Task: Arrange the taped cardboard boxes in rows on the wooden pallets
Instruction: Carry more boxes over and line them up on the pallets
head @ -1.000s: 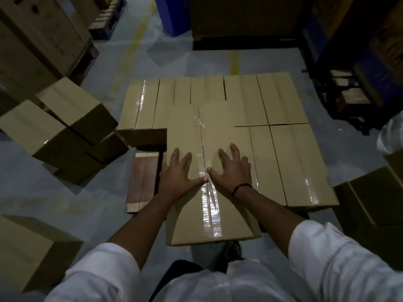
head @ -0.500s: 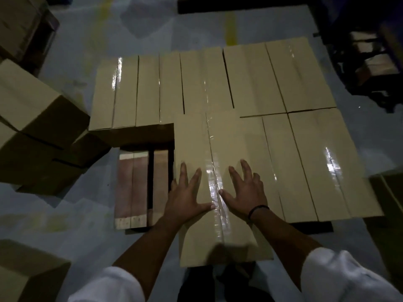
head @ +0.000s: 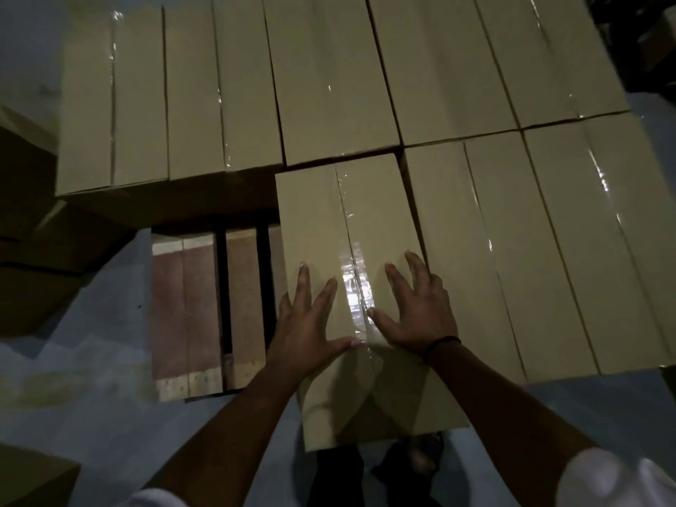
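Box [head: 322, 221]: sits on pallet [head: 205, 305] in the near row, near end proud of its neighbours [head: 512, 250], under left hand [head: 303, 331] and right hand [head: 420, 320] laid flat, fingers spread, gripping nothing, probably to shove it flush.

both hands [head: 303, 323] [head: 417, 316] lie on the near box [head: 329, 221], right of the bare pallet [head: 205, 305] slats, left of two boxes [head: 548, 250]; a row [head: 329, 78] stands behind.

Both hands [head: 362, 323] flat on box [head: 329, 221]
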